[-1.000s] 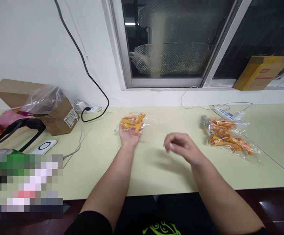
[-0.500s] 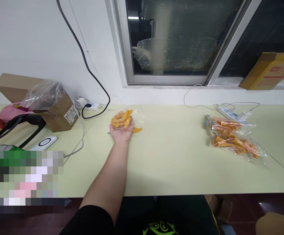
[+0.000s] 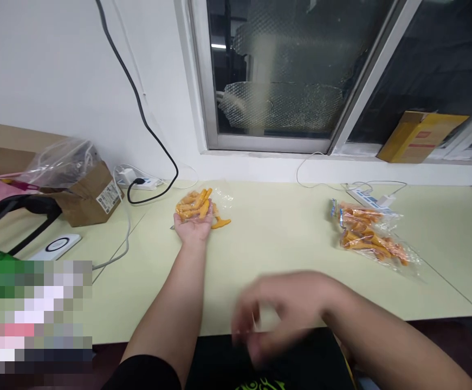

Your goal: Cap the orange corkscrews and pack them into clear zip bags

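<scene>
My left hand is stretched out toward the back of the table, palm up, holding a clear plastic bag of yellow-orange finger-shaped pieces. Its fingertips are partly hidden by the bag. Just right of this hand, a curved yellow-orange piece shows low against the table. A small grey tip pokes out left of the wrist; what it belongs to is hidden. My right hand hangs over the front edge with its fingers curled downward, smeared by motion. Whether anything is in it cannot be made out.
Several clear bags of orange pieces lie at the right, before a power strip. At the left are a cardboard box, a white charging pad and a black cable. A yellow carton leans on the window.
My right hand has come into view from the lower right, over the table's front edge. The left hand still holds the bag in about the same place. The view has shifted slightly.
</scene>
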The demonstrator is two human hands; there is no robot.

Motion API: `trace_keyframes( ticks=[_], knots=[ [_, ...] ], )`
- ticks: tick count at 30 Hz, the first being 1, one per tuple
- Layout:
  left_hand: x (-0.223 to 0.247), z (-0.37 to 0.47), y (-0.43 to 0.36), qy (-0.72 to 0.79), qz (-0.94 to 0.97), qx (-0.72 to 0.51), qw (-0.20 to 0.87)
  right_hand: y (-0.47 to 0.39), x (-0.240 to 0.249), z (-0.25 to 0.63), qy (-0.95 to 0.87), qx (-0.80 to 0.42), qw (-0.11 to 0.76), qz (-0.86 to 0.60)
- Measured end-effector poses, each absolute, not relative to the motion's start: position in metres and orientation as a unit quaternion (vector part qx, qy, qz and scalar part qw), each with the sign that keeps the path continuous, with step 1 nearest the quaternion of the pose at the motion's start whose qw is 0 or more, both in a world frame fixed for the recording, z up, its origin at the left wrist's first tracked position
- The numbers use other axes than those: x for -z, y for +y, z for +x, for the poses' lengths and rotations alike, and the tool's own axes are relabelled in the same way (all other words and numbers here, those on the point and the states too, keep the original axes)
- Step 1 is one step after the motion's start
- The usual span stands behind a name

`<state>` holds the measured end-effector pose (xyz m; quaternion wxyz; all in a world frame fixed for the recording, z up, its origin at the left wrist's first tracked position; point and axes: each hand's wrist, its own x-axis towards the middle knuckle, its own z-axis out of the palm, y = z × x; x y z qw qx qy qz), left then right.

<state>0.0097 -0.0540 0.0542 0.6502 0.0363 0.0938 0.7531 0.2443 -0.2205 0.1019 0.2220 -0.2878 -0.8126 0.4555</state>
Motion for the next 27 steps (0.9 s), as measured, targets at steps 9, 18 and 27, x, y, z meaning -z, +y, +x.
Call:
trace_keyframes(
  ticks=[9,18,27],
  knots=[
    [-0.056,0.011,-0.052,0.119,0.055,-0.741,0.659,-0.103,-0.030,0.163,-0.862,-0.140,0.160,-0.459],
    [-0.060,0.028,-0.062,0.187,0.091,-0.688,0.695,-0.112,-0.027,0.228,-0.797,-0.108,0.209,-0.557],
    [-0.058,0.049,-0.066,0.272,0.119,-0.620,0.726,-0.117,-0.021,0.318,-0.726,-0.104,0.245,-0.634]
  ],
)
